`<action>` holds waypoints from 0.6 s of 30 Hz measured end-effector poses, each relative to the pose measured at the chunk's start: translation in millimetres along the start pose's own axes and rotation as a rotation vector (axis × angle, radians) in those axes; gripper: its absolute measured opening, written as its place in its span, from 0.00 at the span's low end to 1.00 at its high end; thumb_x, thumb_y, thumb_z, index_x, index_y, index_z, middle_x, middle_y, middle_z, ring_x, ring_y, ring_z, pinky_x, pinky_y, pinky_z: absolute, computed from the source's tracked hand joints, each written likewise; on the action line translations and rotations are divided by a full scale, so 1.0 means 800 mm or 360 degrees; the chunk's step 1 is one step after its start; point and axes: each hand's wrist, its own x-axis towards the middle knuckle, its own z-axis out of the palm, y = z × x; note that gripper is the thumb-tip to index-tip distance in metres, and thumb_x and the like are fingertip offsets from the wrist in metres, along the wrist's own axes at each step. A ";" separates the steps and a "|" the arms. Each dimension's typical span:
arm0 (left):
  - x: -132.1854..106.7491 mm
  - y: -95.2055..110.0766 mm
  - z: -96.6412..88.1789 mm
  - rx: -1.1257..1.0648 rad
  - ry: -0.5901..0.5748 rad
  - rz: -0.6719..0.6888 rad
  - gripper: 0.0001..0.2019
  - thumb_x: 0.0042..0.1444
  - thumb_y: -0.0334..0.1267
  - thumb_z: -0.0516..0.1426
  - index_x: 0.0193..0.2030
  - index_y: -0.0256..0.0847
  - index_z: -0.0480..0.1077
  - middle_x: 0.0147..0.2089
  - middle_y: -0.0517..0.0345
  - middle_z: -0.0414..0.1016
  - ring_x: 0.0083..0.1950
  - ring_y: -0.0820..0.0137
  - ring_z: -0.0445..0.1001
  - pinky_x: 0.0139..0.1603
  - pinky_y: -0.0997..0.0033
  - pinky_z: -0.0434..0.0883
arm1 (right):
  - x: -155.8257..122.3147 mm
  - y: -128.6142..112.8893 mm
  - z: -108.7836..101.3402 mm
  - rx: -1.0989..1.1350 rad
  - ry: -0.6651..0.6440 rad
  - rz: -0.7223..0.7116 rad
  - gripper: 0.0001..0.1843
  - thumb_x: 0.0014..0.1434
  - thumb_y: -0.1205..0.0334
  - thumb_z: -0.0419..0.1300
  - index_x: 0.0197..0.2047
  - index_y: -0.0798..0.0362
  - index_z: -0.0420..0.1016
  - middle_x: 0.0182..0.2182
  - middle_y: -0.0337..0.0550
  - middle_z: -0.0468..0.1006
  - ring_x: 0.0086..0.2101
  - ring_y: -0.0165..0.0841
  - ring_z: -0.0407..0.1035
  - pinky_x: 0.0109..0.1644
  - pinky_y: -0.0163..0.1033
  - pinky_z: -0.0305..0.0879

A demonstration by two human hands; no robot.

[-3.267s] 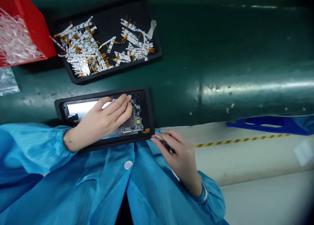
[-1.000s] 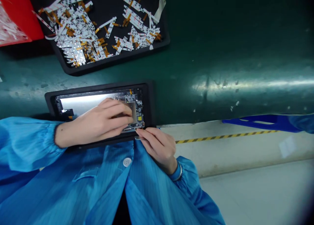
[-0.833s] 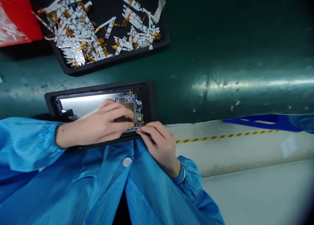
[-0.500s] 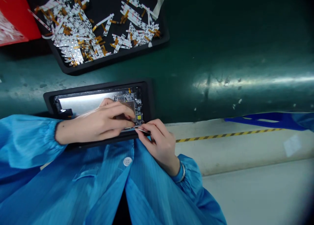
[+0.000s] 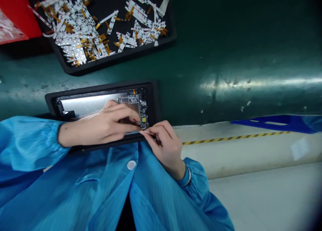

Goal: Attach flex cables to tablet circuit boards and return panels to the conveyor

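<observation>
Right hand (image 5: 164, 143) now closer to circuit board (image 5: 142, 106) mid-frame, fingers pinching thin tool (image 5: 152, 134), left hand (image 5: 105, 123) atop, grip unclear

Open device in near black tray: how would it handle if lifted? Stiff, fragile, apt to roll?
Probably fairly stiff: the open device looks like a flat slab with a broad silvery panel. Likely fragile, since its circuit board is exposed. Unlikely to roll: it lies flat within the near black tray.
</observation>
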 end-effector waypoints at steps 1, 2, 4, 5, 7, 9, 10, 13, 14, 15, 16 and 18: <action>0.000 0.000 0.000 0.0012 -0.0012 0.0004 0.15 0.69 0.34 0.49 0.56 0.43 0.72 0.56 0.48 0.74 0.58 0.61 0.71 0.52 0.60 0.62 | 0.000 0.000 0.000 -0.0015 0.0008 0.0018 0.07 0.65 0.64 0.62 0.34 0.52 0.70 0.31 0.38 0.74 0.27 0.24 0.70 0.26 0.30 0.63; -0.001 -0.001 0.001 0.0030 -0.0025 0.0010 0.15 0.70 0.35 0.49 0.57 0.43 0.72 0.56 0.49 0.74 0.58 0.60 0.71 0.53 0.60 0.62 | 0.001 -0.001 0.000 -0.0028 0.0019 0.0032 0.08 0.65 0.63 0.62 0.33 0.52 0.69 0.30 0.38 0.73 0.27 0.24 0.69 0.26 0.30 0.62; -0.002 -0.001 0.001 0.0088 -0.0036 0.0032 0.16 0.71 0.37 0.48 0.58 0.44 0.71 0.57 0.49 0.74 0.59 0.60 0.70 0.53 0.60 0.62 | 0.001 -0.001 -0.001 -0.0046 0.0034 0.0042 0.09 0.65 0.62 0.62 0.33 0.52 0.68 0.30 0.38 0.72 0.27 0.25 0.68 0.25 0.30 0.61; -0.002 -0.001 0.001 0.0129 -0.0037 0.0041 0.16 0.72 0.38 0.48 0.59 0.44 0.71 0.57 0.50 0.74 0.59 0.60 0.70 0.54 0.60 0.61 | 0.001 -0.001 -0.002 -0.0052 0.0040 0.0038 0.10 0.66 0.62 0.62 0.33 0.51 0.67 0.30 0.38 0.71 0.27 0.25 0.68 0.25 0.30 0.60; -0.003 0.000 0.001 0.0212 -0.0047 0.0070 0.16 0.72 0.40 0.47 0.60 0.44 0.70 0.58 0.51 0.75 0.59 0.60 0.69 0.54 0.60 0.61 | 0.002 0.000 -0.005 -0.0082 0.0045 0.0028 0.12 0.66 0.59 0.62 0.33 0.52 0.66 0.30 0.37 0.70 0.25 0.24 0.65 0.24 0.30 0.59; -0.003 0.002 -0.002 0.0258 -0.0070 0.0113 0.17 0.72 0.40 0.47 0.61 0.44 0.70 0.58 0.51 0.75 0.59 0.59 0.69 0.55 0.59 0.62 | 0.004 0.003 -0.008 -0.0146 0.0063 0.0042 0.14 0.66 0.55 0.62 0.32 0.52 0.65 0.30 0.37 0.68 0.24 0.23 0.62 0.23 0.31 0.58; -0.002 0.003 -0.003 0.0257 -0.0076 0.0130 0.17 0.72 0.40 0.47 0.62 0.44 0.69 0.58 0.51 0.76 0.58 0.59 0.70 0.55 0.59 0.62 | 0.005 0.005 -0.010 -0.0173 0.0071 0.0057 0.15 0.65 0.53 0.63 0.32 0.52 0.64 0.30 0.37 0.68 0.23 0.23 0.61 0.23 0.31 0.57; -0.001 0.004 -0.007 0.0252 -0.0070 0.0137 0.18 0.73 0.39 0.46 0.64 0.47 0.68 0.54 0.50 0.78 0.57 0.58 0.72 0.54 0.57 0.63 | 0.010 0.014 -0.014 -0.0132 0.0038 0.0131 0.18 0.63 0.48 0.63 0.33 0.51 0.64 0.30 0.37 0.67 0.23 0.24 0.61 0.22 0.32 0.57; -0.001 0.003 -0.008 0.0267 -0.0089 0.0137 0.18 0.73 0.39 0.46 0.65 0.47 0.67 0.53 0.50 0.78 0.58 0.58 0.72 0.53 0.57 0.64 | 0.012 0.018 -0.014 -0.0077 0.0001 0.0162 0.18 0.62 0.47 0.64 0.33 0.51 0.64 0.31 0.37 0.67 0.23 0.24 0.61 0.22 0.31 0.57; -0.001 0.001 -0.010 0.0291 -0.0128 0.0140 0.19 0.72 0.39 0.46 0.66 0.48 0.66 0.54 0.50 0.78 0.59 0.57 0.71 0.54 0.56 0.65 | 0.014 0.021 -0.015 -0.0017 -0.0043 0.0193 0.19 0.61 0.46 0.64 0.33 0.50 0.64 0.31 0.37 0.67 0.24 0.25 0.61 0.22 0.31 0.58; -0.001 -0.001 -0.011 0.0314 -0.0182 0.0144 0.19 0.72 0.39 0.47 0.66 0.50 0.65 0.56 0.50 0.77 0.60 0.57 0.71 0.54 0.55 0.65 | 0.016 0.023 -0.016 0.0039 -0.0091 0.0226 0.19 0.60 0.45 0.65 0.34 0.50 0.64 0.32 0.37 0.68 0.25 0.26 0.62 0.22 0.31 0.59; -0.002 -0.009 -0.013 0.0318 -0.0286 0.0145 0.20 0.72 0.39 0.48 0.68 0.54 0.63 0.60 0.53 0.74 0.62 0.56 0.69 0.56 0.53 0.65 | 0.020 0.028 -0.017 0.0120 -0.0176 0.0269 0.20 0.58 0.44 0.67 0.34 0.50 0.64 0.32 0.37 0.67 0.26 0.27 0.62 0.22 0.31 0.59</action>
